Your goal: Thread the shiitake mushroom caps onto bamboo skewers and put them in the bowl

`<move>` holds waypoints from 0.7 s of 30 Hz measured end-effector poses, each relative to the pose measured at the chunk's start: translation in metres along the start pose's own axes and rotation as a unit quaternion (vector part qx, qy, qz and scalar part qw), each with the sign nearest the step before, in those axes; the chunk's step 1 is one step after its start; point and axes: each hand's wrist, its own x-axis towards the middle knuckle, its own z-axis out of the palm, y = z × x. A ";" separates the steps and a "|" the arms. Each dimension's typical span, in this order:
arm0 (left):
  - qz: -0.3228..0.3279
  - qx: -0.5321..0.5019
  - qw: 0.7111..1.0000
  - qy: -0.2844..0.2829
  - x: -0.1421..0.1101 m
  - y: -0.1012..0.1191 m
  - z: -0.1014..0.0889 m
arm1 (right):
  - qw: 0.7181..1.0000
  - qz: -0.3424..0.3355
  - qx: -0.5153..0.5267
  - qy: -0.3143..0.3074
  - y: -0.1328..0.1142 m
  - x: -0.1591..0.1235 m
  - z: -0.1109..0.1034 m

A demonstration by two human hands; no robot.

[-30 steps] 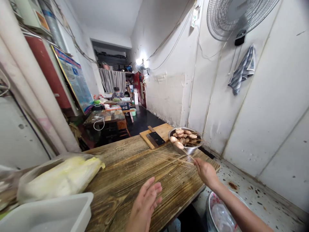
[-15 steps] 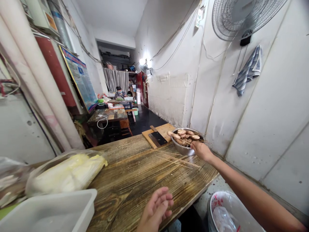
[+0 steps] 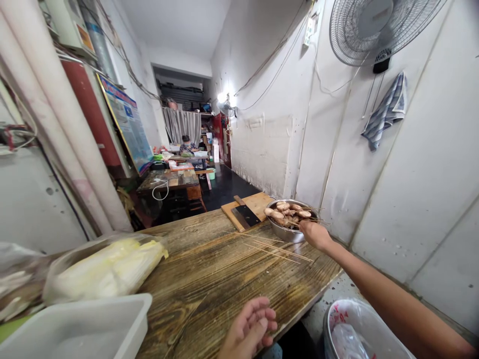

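My right hand (image 3: 315, 233) reaches out to the rim of a metal bowl (image 3: 287, 233) filled with several skewered pieces of meat (image 3: 284, 213); its fingers are closed on the stick of one skewer lying in the bowl. My left hand (image 3: 250, 330) hovers over the near edge of the wooden table (image 3: 224, 284), fingers loosely curled and apart, holding nothing. A few bare bamboo skewers (image 3: 279, 249) lie on the table just in front of the bowl.
A wooden cutting board with a cleaver (image 3: 245, 214) lies left of the bowl. A bag of yellow-white vegetables (image 3: 107, 269) and a white plastic tub (image 3: 78, 329) sit at the near left. A lined bin (image 3: 359, 331) stands below the table's right edge. A person sits far down the corridor.
My right hand carried a skewer of meat forward from the table to the bowl and now rests at its rim. My left hand drew back toward the near edge and curled.
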 end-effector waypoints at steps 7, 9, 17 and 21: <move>-0.014 0.019 0.999 -0.041 0.000 -0.004 0.004 | 0.999 0.017 -0.051 0.004 0.001 -0.001 0.002; -0.015 0.028 0.998 -0.057 0.000 -0.006 0.005 | 0.998 0.014 -0.066 0.014 0.000 -0.001 0.001; -0.004 0.113 0.986 -0.122 -0.012 -0.005 0.007 | 0.994 0.007 -0.072 0.082 -0.010 -0.025 -0.005; 0.011 0.169 0.979 -0.116 -0.019 0.007 0.015 | 0.994 -0.075 -0.019 0.074 -0.037 -0.042 0.022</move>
